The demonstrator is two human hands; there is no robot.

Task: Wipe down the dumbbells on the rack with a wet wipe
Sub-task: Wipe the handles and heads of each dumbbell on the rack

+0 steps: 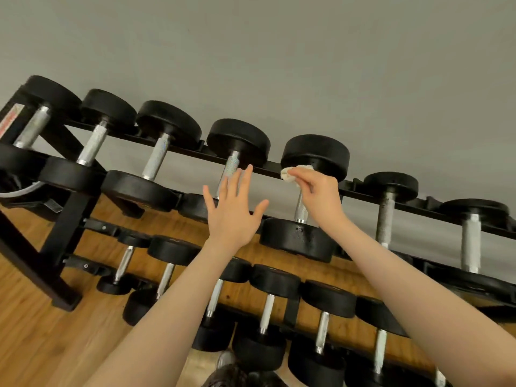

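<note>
A black rack (60,227) holds rows of black dumbbells with silver handles. My right hand (318,195) pinches a crumpled white wet wipe (293,172) against the inner face of the far head (315,155) of a top-row dumbbell. That dumbbell's near head (297,240) shows wet spots. My left hand (233,210) hovers flat with fingers spread in front of the neighbouring dumbbell's handle (231,166), holding nothing.
More dumbbells fill the top row to the left (167,127) and right (386,208), and smaller ones sit on the lower tiers (268,305). A grey wall is behind the rack. Wooden floor (36,342) lies below, with my shoe (226,358) at the bottom.
</note>
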